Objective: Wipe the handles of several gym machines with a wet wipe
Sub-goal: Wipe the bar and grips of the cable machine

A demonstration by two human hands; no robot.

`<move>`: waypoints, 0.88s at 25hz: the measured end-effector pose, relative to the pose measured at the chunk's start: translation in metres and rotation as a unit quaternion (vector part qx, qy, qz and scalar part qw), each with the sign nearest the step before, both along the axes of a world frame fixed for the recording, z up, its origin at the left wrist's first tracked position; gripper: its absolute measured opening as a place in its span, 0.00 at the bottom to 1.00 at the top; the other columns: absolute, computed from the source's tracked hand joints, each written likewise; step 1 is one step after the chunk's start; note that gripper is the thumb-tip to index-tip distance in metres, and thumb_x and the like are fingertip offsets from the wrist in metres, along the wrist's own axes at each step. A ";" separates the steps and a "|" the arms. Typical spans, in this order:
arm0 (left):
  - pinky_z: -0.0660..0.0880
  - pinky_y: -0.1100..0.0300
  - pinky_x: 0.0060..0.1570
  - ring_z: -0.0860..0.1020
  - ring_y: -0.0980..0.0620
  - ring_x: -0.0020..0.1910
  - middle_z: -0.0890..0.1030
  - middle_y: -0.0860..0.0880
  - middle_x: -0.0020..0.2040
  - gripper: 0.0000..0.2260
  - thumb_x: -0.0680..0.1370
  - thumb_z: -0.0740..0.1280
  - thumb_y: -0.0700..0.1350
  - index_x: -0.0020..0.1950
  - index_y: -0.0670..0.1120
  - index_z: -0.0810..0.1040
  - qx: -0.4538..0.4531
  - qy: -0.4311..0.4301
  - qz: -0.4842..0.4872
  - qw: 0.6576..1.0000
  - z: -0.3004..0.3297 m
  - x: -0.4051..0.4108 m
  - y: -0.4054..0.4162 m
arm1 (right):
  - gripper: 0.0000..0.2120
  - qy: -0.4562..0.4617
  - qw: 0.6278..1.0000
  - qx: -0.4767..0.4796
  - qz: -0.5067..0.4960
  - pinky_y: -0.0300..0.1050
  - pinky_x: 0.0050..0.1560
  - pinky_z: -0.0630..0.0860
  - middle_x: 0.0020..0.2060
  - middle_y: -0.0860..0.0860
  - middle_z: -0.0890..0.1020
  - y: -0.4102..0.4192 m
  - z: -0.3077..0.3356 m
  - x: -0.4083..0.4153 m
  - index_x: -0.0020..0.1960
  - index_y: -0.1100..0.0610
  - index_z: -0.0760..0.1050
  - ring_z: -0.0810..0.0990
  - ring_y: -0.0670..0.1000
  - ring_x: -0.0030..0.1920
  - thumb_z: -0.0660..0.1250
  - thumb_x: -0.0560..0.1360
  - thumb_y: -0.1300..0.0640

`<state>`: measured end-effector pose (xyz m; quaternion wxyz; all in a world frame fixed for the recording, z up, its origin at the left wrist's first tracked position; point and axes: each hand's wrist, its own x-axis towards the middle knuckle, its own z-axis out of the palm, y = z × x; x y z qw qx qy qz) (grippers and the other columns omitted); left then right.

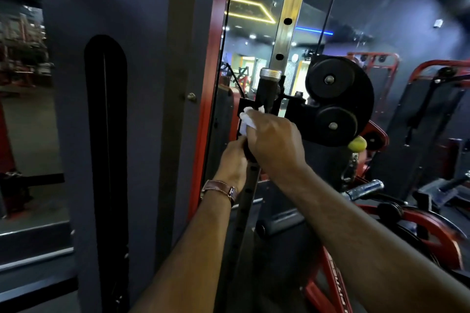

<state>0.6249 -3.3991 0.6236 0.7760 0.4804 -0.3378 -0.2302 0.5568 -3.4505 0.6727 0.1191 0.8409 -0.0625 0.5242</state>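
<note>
— Where does the wiping stand?

— Mid-handle, I'd judge. The right hand (276, 141) is curled around a white wet wipe (248, 119), pressing it against the black adjustment handle (268, 93) on the cable machine's pulley carriage (335, 101), just below its chrome cap.

— And the other hand?

— The left hand (232, 160), a brown-strapped watch (221, 189) on its wrist, grips the lower end of that same handle, beside the holed upright (288, 18).

— What's left?

— The top of this grip looks unwiped. A chrome-ended handle (365, 189) lies low to the right; other red machines stand behind, apparently untouched.
</note>
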 end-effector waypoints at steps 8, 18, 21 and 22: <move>0.78 0.60 0.43 0.83 0.53 0.40 0.85 0.48 0.40 0.16 0.82 0.62 0.45 0.38 0.49 0.85 -0.017 0.046 -0.009 0.999 -0.007 0.010 -0.009 | 0.07 -0.020 0.950 0.267 0.158 0.40 0.47 0.80 0.47 0.46 0.85 -0.002 -0.037 -0.039 0.54 0.55 0.83 0.84 0.43 0.46 0.67 0.79 0.57; 0.75 0.65 0.41 0.80 0.60 0.36 0.82 0.54 0.34 0.20 0.84 0.54 0.41 0.39 0.46 0.81 -0.094 0.058 0.013 0.994 -0.017 0.001 -0.009 | 0.14 0.002 0.827 0.529 0.192 0.50 0.36 0.71 0.34 0.62 0.77 -0.020 -0.022 -0.012 0.40 0.68 0.75 0.73 0.53 0.34 0.62 0.80 0.60; 0.72 0.61 0.47 0.79 0.58 0.38 0.80 0.53 0.37 0.11 0.81 0.59 0.45 0.43 0.46 0.78 -0.114 0.062 0.031 0.991 -0.020 0.001 -0.010 | 0.12 0.000 0.641 0.691 0.335 0.50 0.48 0.76 0.38 0.59 0.82 -0.028 0.012 -0.009 0.49 0.68 0.79 0.80 0.54 0.39 0.59 0.79 0.61; 0.73 0.61 0.47 0.78 0.57 0.40 0.80 0.52 0.39 0.08 0.78 0.61 0.47 0.45 0.45 0.77 -0.116 0.052 0.043 0.991 -0.020 0.001 -0.010 | 0.14 0.007 0.564 0.721 0.402 0.49 0.51 0.78 0.41 0.58 0.84 -0.028 0.022 -0.007 0.53 0.67 0.79 0.83 0.53 0.42 0.56 0.81 0.63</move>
